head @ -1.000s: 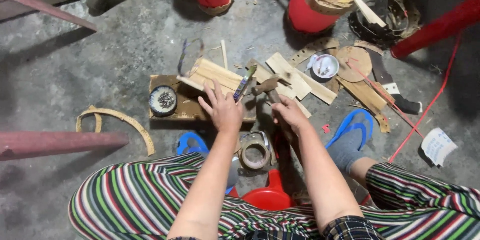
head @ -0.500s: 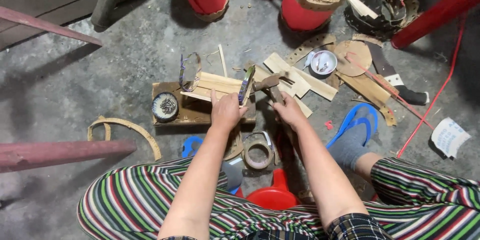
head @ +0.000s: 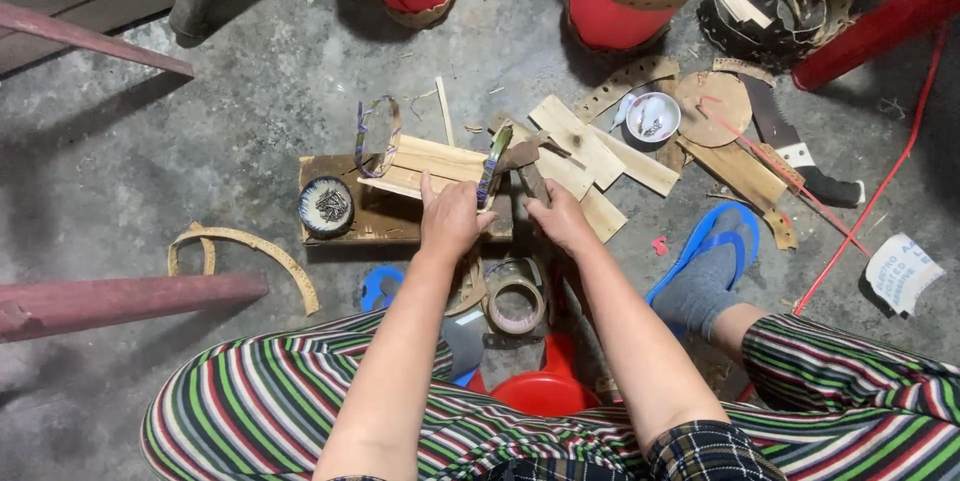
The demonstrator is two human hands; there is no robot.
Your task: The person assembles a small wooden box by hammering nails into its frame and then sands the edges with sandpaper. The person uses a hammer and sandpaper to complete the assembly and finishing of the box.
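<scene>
Both hands work at frame centre: left hand (head: 452,221) grasping a thin green-wrapped stick (head: 492,166), right hand (head: 562,221) clenched around a hammer (head: 522,163) over wooden slats (head: 432,163).

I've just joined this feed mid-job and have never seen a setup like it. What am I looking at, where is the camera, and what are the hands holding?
There is no machine here: a seated person works with bare hands, and the one camera sits on their head, looking down. The left hand presses on thin wooden slats laid over a wooden block on the concrete floor. The right hand grips a hammer by its handle. Between them stands a slim green-handled tool; which hand steadies it is unclear. A small bowl of nails sits on the block, and a white dish lies beyond among wood offcuts.
</scene>
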